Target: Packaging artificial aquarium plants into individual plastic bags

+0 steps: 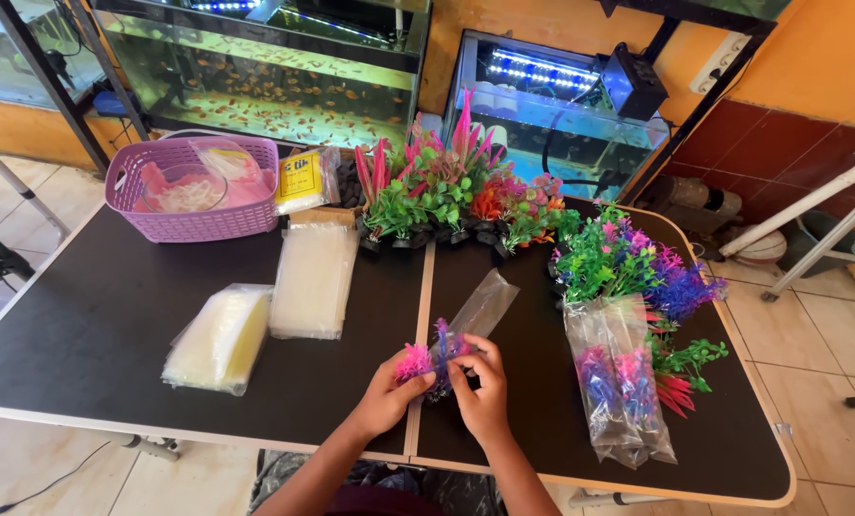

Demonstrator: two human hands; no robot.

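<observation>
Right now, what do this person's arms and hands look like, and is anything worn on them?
Both forearms are bare up to the bottom edge of the picture: no sleeves show. The left hand and the right hand wear no gloves, and no rings, watch or bracelets can be seen. The fingers are slim with short nails. A bit of dark reddish clothing shows between the arms at the frame's bottom edge.

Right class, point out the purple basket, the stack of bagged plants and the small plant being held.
purple basket (198, 222), head view, front wall.
bagged plants (618, 382), head view, middle of the clear bags.
small plant (414, 361), head view, pink tuft by the left hand (384, 399).
</observation>
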